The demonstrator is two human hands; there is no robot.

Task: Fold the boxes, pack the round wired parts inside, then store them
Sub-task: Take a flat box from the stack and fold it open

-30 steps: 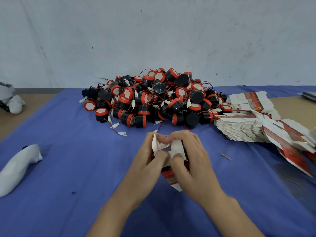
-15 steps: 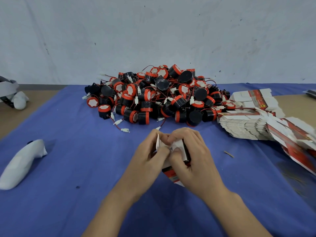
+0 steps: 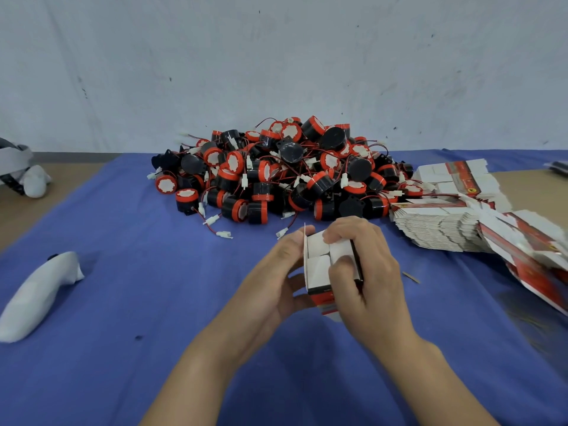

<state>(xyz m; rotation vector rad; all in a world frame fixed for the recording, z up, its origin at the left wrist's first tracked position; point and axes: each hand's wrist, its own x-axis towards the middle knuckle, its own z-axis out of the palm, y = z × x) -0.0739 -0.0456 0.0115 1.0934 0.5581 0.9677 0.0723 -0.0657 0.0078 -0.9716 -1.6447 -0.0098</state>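
Clamped half-folded box between left hand and right hand above blue cloth, near heaped round wired parts; risked crushed flap or sprung end from uneven thumb pressure.

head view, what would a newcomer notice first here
The heap of red-and-black round wired parts at the back middle of the blue cloth draws the eye first. In front of it, the left hand and right hand grip a small box, flaps partly folded. A stack of flat boxes lies at right.
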